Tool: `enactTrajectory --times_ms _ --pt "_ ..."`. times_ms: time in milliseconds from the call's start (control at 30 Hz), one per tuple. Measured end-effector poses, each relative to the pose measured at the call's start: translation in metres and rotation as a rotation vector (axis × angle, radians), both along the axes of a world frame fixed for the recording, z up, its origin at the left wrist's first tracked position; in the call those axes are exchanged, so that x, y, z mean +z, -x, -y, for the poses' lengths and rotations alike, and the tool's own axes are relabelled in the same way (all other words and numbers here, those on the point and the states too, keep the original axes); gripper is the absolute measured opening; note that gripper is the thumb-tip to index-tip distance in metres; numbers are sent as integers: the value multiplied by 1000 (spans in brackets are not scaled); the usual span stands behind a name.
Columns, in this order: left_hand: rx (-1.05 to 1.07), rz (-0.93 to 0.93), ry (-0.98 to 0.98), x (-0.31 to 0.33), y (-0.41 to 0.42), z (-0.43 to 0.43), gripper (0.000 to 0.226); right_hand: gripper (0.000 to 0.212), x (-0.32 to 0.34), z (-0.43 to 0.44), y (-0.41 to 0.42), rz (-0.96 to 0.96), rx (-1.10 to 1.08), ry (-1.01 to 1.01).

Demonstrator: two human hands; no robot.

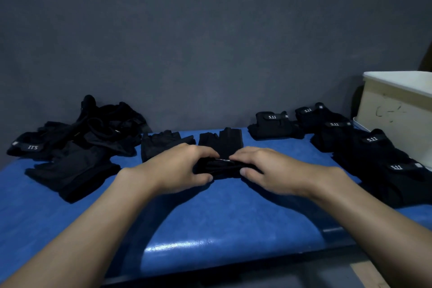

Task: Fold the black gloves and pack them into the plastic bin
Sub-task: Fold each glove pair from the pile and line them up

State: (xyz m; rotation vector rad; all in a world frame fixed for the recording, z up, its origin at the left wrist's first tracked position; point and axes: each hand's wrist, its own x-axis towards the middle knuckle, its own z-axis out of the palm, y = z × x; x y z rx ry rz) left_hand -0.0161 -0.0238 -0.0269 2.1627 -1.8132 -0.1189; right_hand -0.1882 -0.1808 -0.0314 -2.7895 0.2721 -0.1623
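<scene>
Fingers (208, 152) of my left hand (177, 166) and right hand (271, 170) pinch the rolled near edge of the black fingerless glove (223, 145) on the table (210, 217), well left of the plastic bin (395, 110); I judge I'm mid-fold, and next it needs pressing flat before going into that bin.

The mat (210, 217) is coloured a glossy, faintly mottled blue. Black is seen on the glove (224, 142) at its middle and the heaped gloves (93, 128) at its left end; the black folded gloves (272, 127) at its right end are marked with white "5.11" lettering. Beyond that end the bin (395, 100) is cream, scribbled darkly; the wall (210, 30) behind is dull grey.
</scene>
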Motion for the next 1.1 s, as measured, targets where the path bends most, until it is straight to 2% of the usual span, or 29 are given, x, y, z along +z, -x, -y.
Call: enactTrajectory --times_ms 167,333,500,600,700,833,967,1100 --pt "-15 -78 65 -1 0 0 33 28 -3 3 1 99 -70 3" --pt "-39 -179 78 -1 2 1 59 31 -2 7 5 237 -169 -92" --pt "-34 -413 212 -6 -1 7 22 27 -1 12 2 397 -188 -283" --pt "27 -459 243 -11 -2 11 14 43 -1 16 7 390 -182 -484" --pt "94 -460 269 -16 -1 16 12 66 -4 18 9 328 -174 -551" --pt "172 -419 299 -18 1 21 19 57 -11 19 2 342 -228 -508" --pt "237 -332 281 -16 3 21 45 52 -13 18 -5 347 -270 -458" --pt "214 -219 268 -11 2 16 50 49 -18 19 -14 369 -302 -421"
